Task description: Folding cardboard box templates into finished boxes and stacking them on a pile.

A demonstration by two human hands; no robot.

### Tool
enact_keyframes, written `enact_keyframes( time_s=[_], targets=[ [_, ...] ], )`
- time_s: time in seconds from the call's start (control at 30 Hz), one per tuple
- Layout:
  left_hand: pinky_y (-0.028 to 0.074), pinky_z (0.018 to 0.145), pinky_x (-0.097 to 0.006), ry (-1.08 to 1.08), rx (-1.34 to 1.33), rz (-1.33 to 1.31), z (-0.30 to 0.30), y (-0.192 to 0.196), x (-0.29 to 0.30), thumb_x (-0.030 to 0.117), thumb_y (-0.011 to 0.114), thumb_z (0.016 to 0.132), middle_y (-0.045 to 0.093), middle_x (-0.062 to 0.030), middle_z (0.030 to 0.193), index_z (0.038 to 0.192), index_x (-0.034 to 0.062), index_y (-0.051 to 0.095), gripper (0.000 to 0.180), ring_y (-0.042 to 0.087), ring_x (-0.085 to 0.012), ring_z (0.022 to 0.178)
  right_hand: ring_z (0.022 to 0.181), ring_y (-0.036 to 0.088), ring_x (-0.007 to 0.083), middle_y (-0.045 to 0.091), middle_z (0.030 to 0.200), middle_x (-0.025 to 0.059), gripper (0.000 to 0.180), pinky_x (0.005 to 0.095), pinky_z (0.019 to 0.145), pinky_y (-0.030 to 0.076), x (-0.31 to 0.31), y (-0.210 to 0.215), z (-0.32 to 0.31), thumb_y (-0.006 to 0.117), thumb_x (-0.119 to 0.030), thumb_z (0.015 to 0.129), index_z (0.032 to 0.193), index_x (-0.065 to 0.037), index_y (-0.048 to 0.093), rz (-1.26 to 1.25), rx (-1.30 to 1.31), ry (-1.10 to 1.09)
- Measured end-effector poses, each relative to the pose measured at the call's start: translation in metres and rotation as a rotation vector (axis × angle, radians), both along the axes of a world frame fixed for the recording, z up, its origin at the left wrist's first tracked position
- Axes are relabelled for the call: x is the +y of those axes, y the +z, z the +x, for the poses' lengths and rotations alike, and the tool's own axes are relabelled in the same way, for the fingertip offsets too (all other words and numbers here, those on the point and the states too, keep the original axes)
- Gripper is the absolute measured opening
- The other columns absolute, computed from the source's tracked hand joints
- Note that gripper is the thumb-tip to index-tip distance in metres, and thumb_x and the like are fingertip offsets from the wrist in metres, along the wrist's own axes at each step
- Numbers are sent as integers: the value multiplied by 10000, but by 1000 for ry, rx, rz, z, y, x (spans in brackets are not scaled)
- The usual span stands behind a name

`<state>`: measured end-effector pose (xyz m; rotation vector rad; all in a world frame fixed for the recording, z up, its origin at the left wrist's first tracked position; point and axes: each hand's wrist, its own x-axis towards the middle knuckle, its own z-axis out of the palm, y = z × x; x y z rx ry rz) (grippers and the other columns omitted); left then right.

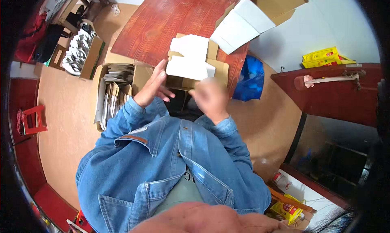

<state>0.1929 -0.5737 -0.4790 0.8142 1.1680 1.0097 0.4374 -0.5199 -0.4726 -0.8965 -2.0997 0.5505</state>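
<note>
A small cardboard carton (187, 66), white outside and brown inside, lies at the near edge of the red wooden table (162, 21) with its flaps spread. My left hand (152, 86) is at the carton's left side, fingers stretched and apart, holding nothing. Whether its fingertips touch the cardboard I cannot tell. On the carton's right side my right hand (212, 98) is smeared by motion. Its fingers and anything in them cannot be made out.
A larger open white box (239, 27) stands at the table's far right. Boxes of folded cardboard (115, 90) and white pieces (79, 50) sit on the left. A blue bag (248, 78) hangs by the table's right edge. A red stool (34, 120) is far left.
</note>
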Motion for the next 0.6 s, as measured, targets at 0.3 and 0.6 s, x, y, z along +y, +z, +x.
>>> enact_keyframes(
  time_s=[0.3,0.6],
  targets=[
    [547,501,-276,39,355,-7,-2,-33,9,352,528,1077,653,-157,1208,1584,114,317,599,696,-177,665,911,715,325,674,1178,98,424,420,730,597,-5,-18,-7,758,-328,873,1210,-92,655,-18,-458,61],
    [568,652,-262,-62,256,334,-18,15,28,222,541,1068,680,-113,1133,1467,8,465,459,714,-167,838,794,710,325,682,911,133,124,417,665,576,15,17,51,624,-86,911,1029,-63,656,76,-332,11]
  ],
)
